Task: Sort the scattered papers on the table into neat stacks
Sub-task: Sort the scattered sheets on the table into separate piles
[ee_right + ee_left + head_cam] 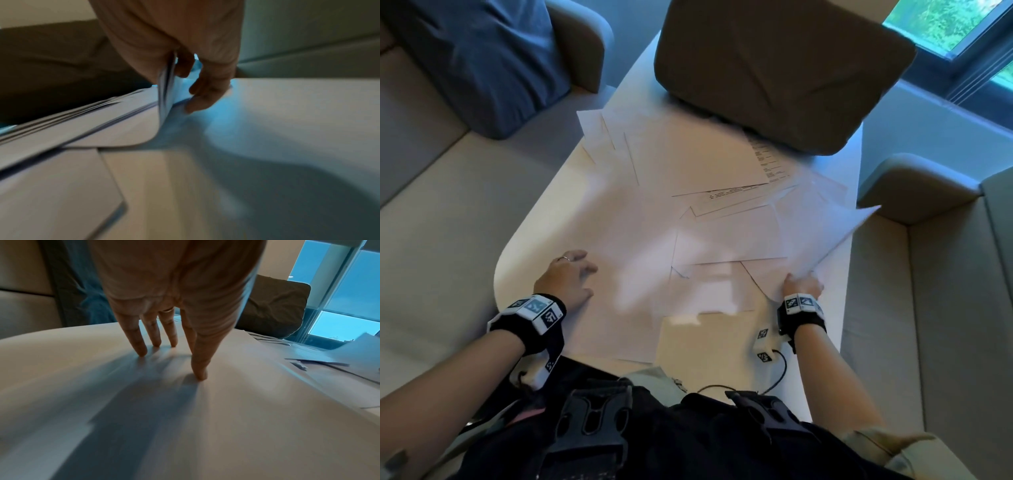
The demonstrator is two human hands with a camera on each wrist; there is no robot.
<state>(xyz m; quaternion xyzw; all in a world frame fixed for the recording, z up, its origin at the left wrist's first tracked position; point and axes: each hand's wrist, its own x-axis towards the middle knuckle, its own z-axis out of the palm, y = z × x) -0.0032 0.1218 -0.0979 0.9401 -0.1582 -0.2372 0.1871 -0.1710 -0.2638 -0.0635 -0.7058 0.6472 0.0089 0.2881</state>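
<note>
- Head view: loose white papers (pixel 722 219) lie overlapping over most of the pale table (pixel 541 219), from the near edge up to the brown cushion (pixel 780 68) that sits on the far end; a few sheets show printed text.
- Head view: left hand (pixel 566 279) is on the table's near-left area, fingers spread and resting on the surface just beside the paper spread. It holds nothing.
- Head view: right hand (pixel 803 286) is at the near-right, gripping the corner of a lifted sheet (pixel 835 233) that rises off the table toward the right edge.
- Head view: blue cushion (pixel 482 61) on the sofa to the left; window (pixel 962 24) at top right.
- Left wrist view: fingers (pixel 139 344) straight and apart, tips pressed down on a pale flat surface; blur makes it unclear whether that is a sheet or bare table. More sheets lie to the right.
- Right wrist view: right hand (pixel 185 56) pinches a curled-up bundle of sheets (pixel 166 91) between thumb and fingers; the lower part of the bundle bends down to the flat papers. Heavy motion blur.
</note>
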